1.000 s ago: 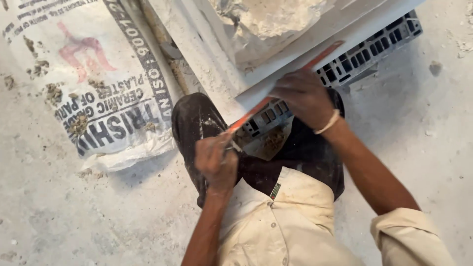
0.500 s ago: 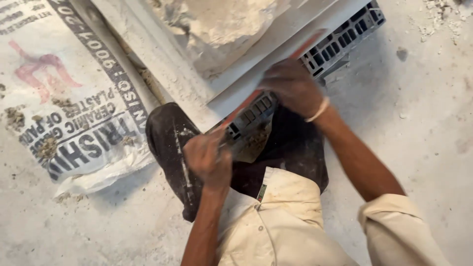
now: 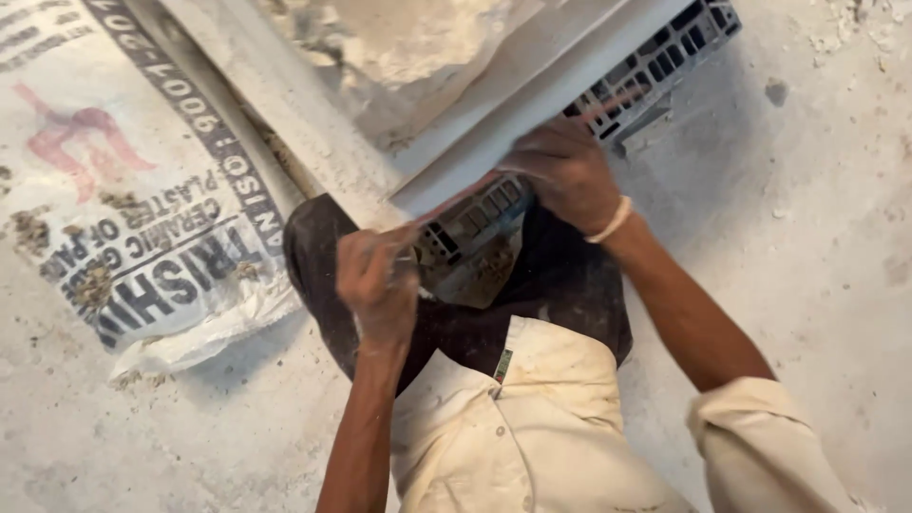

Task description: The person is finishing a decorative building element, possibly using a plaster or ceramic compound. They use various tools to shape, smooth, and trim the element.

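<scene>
My right hand [image 3: 568, 173] presses a thin red straightedge [image 3: 454, 197] down on a grey lattice grille [image 3: 670, 46]. The grille lies diagonally under a white panel [image 3: 532, 95] and across my knees. At the straightedge's lower end, my left hand [image 3: 376, 283] is closed around a small thin tool whose tip touches the grille's edge. I cannot make out what kind of tool it is. A pale band circles my right wrist. My dark trousers [image 3: 313, 249] and cream shirt [image 3: 532, 427] fill the lower middle.
A printed white sack [image 3: 142, 218], dusted with plaster crumbs, lies on the floor at left. A lump of dried plaster [image 3: 427, 47] sits on the white panel. Dusty grey concrete floor [image 3: 817, 218] spreads to the right and lower left.
The view has drifted, so everything sits further left in the frame. Both hands stay on the straightedge and the tool, at the same spots on the grille.
</scene>
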